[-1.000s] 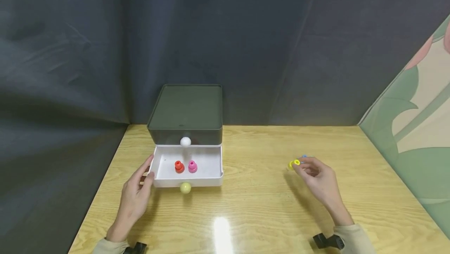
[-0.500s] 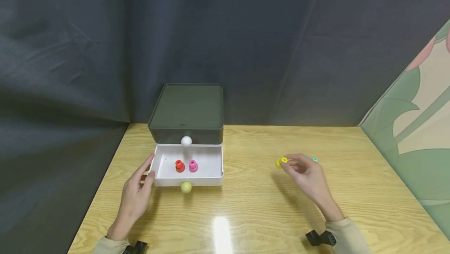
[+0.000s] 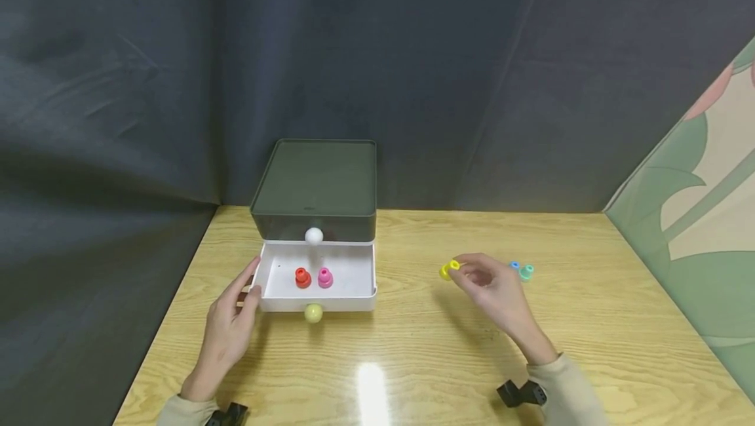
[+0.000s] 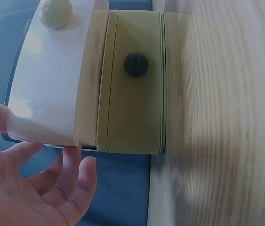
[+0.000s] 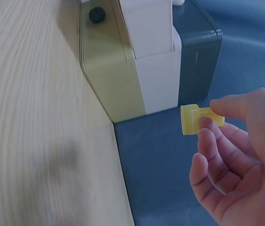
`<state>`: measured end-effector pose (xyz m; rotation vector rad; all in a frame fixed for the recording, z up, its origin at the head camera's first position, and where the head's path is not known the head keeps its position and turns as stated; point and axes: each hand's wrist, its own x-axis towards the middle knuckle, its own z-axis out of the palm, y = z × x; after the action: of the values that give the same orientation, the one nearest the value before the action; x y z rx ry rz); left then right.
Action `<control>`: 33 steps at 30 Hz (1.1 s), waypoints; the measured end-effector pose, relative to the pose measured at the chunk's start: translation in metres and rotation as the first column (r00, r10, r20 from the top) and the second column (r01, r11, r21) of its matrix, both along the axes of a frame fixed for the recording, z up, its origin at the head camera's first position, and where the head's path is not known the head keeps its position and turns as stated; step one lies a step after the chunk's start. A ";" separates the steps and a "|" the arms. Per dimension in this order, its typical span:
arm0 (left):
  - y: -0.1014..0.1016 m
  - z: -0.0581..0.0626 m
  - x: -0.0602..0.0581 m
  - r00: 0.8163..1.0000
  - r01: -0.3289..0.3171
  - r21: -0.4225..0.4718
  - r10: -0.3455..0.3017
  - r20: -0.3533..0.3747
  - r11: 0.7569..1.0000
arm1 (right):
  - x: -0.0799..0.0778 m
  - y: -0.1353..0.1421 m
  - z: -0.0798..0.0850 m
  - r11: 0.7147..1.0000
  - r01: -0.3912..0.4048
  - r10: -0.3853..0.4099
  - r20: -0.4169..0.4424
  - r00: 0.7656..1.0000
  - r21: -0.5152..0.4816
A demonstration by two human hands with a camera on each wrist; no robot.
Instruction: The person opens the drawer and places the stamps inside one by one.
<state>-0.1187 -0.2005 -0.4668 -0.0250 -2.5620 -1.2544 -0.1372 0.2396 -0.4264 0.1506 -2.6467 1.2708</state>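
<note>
My left hand (image 3: 227, 331) holds the left front corner of the pulled-out white drawer (image 3: 360, 303). In the left wrist view, its thumb lies at the drawer's front and its fingers against the side wall. Inside the drawer stand a red peg (image 3: 303, 278) and a pink peg (image 3: 325, 277), side by side. Well to the right, my right hand (image 3: 494, 293) pinches a yellow stepped peg (image 5: 192, 119) between thumb and fingers, raised over the table. The peg's wide end points away from the palm in the right wrist view.
A blue peg (image 3: 514, 265) and a teal peg (image 3: 527, 272) stand together beyond my right hand. The dark-topped drawer box (image 3: 315, 177) has a white knob (image 3: 314, 236) above the drawer and a yellow-green knob (image 3: 313, 312) on its front. Dark curtain (image 3: 442, 85) hangs behind the wooden table (image 3: 413, 373).
My right hand has carried the yellow peg leftward toward the drawer, uncovering the blue and teal pegs behind it. My left hand stays at the drawer.
</note>
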 end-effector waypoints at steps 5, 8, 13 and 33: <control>0.000 0.000 -0.001 1.000 -0.005 -0.001 0.005 0.007 1.000 | -0.002 -0.014 0.005 1.000 -0.028 0.028 0.003 1.000 -0.014; 0.001 0.000 -0.001 1.000 -0.009 0.000 0.009 0.005 1.000 | -0.004 -0.023 0.007 0.999 -0.047 0.047 -0.011 0.999 -0.013; 0.001 -0.001 -0.001 1.000 -0.007 -0.001 0.007 0.001 1.000 | -0.006 -0.036 0.009 0.996 -0.087 0.087 -0.030 0.996 -0.008; 0.000 -0.002 -0.001 1.000 -0.003 -0.002 0.003 -0.031 1.000 | -0.018 -0.094 0.024 0.954 -0.294 0.288 -0.095 0.953 -0.058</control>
<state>-0.1193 -0.2007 -0.4692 -0.0399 -2.5361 -1.2408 -0.1551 0.1455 -0.4021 0.5909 -2.5704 1.4071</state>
